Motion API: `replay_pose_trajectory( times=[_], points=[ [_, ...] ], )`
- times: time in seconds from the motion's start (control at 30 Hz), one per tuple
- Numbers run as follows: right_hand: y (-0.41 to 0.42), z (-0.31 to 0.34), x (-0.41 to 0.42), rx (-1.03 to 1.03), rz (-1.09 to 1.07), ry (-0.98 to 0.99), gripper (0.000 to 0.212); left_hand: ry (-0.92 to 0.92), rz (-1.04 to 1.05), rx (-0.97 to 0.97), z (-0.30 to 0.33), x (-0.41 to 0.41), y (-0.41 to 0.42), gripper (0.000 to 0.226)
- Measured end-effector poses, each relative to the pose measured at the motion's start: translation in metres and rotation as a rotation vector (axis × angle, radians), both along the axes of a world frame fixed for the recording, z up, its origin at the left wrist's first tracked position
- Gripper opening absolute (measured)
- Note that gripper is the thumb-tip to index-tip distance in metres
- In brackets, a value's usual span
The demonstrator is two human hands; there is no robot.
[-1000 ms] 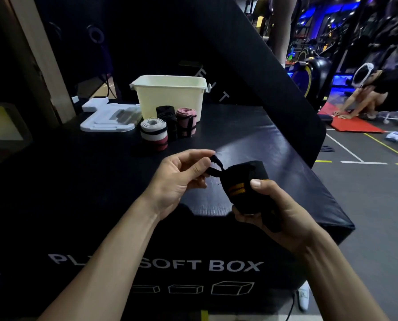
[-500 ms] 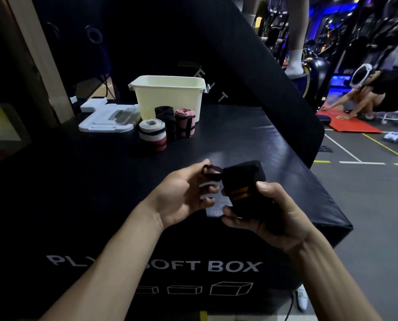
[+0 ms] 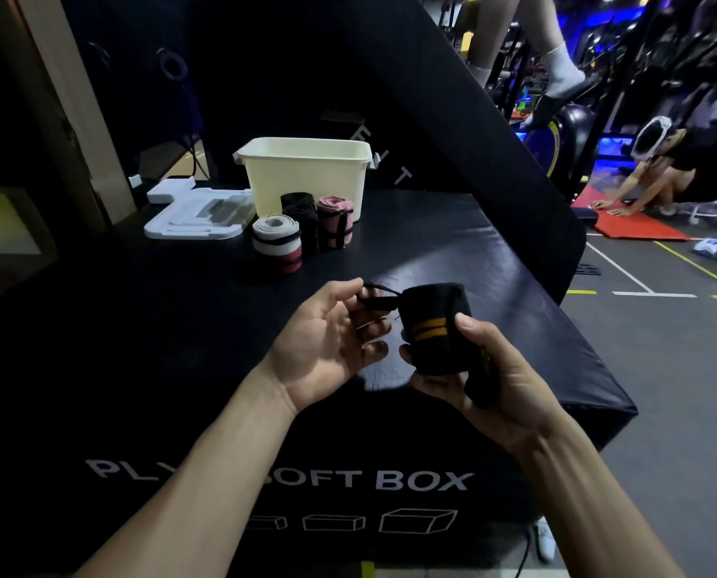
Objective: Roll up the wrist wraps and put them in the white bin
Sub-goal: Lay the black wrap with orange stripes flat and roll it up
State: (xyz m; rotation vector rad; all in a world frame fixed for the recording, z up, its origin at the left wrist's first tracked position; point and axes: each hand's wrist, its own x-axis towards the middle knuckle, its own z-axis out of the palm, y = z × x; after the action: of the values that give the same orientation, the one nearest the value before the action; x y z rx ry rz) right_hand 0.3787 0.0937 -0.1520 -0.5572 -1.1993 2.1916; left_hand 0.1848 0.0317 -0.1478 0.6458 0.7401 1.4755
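Box (image 3: 452, 244): large black padded plyo box, top face serving as the work surface; white lettering on its near side partly hidden by the forearms.

Bin (image 3: 306, 177): white, open-topped, upright at the far side of the box top. Inside not visible.

Lid (image 3: 194, 214): white, flat, lying just left of the bin.

Right hand (image 3: 498, 385): palm up, held over the near edge of the box. Fingers curl under a rolled wrap (image 3: 436, 327) and the thumb presses its top right side, so the roll is clasped. The forearm enters from the lower right.

Left hand (image 3: 327, 344): palm turned toward the right hand, forearm entering from the lower left. Thumb and forefinger pinch the loop (image 3: 375, 296), a thin black cord that sticks out of the roll's upper left. The other fingers bend loosely, near the roll.

Wrap in hand: black, tightly rolled, two orange stripes across the side facing the camera. A dark tail hangs down over the right palm. Held above the box, well short of the bin.

White roll (image 3: 276, 243): upright, with black and pink bands, near the bin front.

Black roll (image 3: 300, 221): upright, between the white roll and the pink one, beside the bin.

Pink roll (image 3: 335, 222): upright, black strap across it, just in front of the bin.
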Motion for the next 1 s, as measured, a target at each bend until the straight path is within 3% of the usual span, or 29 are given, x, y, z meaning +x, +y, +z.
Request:
replay_pose_trajectory(
  times=[0.17, 0.27, 0.37, 0.5, 0.6, 0.7, 0.83, 1.0],
  points=[
    [0.001, -0.001, 0.001, -0.017, -0.013, 0.032, 0.065, 0.197, 0.087, 0.051, -0.008, 0.004, 0.005, 0.026],
    [0.000, -0.002, -0.001, -0.032, 0.032, 0.028, 0.048, 0.349, 0.154, 0.050, -0.012, 0.009, 0.009, 0.045],
    [0.001, -0.004, -0.004, -0.045, 0.083, 0.091, 0.060, 0.408, 0.221, 0.069, -0.014, 0.014, 0.011, 0.031],
    [-0.003, -0.002, -0.006, -0.048, 0.177, 0.137, 0.059, 0.443, 0.249, 0.081, -0.017, 0.018, 0.013, 0.008],
    [-0.004, -0.002, -0.005, -0.097, 0.216, 0.167, 0.059, 0.479, 0.293, 0.096, -0.021, 0.022, 0.014, 0.016],
    [-0.001, -0.001, -0.003, -0.004, 0.180, 0.077, 0.062, 0.486, 0.384, 0.127, -0.023, 0.026, 0.015, 0.018],
    [0.007, 0.000, -0.001, 0.161, 0.070, -0.079, 0.086, 0.415, 0.436, 0.116, -0.017, 0.033, 0.013, 0.020],
    [0.005, 0.000, -0.003, 0.295, -0.045, -0.185, 0.052, 0.399, 0.569, 0.091, -0.021, 0.033, 0.020, 0.010]
  ],
)
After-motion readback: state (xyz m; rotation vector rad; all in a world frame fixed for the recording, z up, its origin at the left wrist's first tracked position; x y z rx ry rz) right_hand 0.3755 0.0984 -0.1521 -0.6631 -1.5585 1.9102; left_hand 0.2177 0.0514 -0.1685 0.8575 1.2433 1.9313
